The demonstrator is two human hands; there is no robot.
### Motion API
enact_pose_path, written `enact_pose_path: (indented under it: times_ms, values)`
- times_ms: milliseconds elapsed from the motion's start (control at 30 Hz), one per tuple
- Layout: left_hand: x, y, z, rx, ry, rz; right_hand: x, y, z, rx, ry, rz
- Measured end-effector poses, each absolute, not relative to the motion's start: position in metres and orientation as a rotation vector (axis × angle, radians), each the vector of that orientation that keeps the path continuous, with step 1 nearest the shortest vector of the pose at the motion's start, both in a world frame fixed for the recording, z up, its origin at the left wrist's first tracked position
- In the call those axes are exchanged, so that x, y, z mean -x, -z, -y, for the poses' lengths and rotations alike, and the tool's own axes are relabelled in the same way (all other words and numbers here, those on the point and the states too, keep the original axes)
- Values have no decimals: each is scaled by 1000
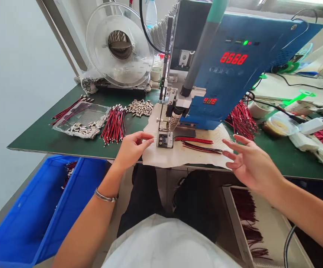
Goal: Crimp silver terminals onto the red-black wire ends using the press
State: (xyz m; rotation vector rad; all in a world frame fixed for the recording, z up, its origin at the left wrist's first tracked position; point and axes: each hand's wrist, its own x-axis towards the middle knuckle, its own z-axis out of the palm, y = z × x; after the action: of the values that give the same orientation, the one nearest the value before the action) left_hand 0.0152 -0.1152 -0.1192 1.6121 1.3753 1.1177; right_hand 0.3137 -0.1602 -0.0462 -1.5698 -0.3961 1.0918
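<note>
My left hand is just left of the small black fixture under the soldering head. Its thumb and index finger are pinched together; whatever is between them is too small or hidden to make out. My right hand hovers at the front edge of the table with fingers spread, holding nothing. Close to its fingertips, red and black wires lie on the pale sheet, with another small bundle of red wires just behind them. A spring-loaded nozzle points down above the fixture.
The blue soldering machine stands behind. Left are a clear tray of metal connectors, a wire bundle and a connector pile. More wires lie right. A blue bin sits below left, a wire-filled box below right.
</note>
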Motion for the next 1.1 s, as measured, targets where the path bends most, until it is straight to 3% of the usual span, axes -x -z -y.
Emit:
enact_pose_path:
  times_ms: [233, 633, 867, 1000, 1100]
  values:
    - [-16, 118, 117, -1659, -1119, -1391, -329, 60, 154, 1687, -1012, 535]
    - [-17, 117, 116, -1677, -1100, -1405, -320, 41, 172, 1793, -1100, 563]
    - [-18, 114, 118, -1691, -1086, -1434, -314, 15, 209, 1885, -1356, 636]
    - [-20, 112, 119, -1701, -1077, -1447, -321, 1, 231, 1983, -1720, 910]
    - [-20, 112, 120, -1704, -1073, -1449, -328, -2, 243, 2143, -1760, 1211]
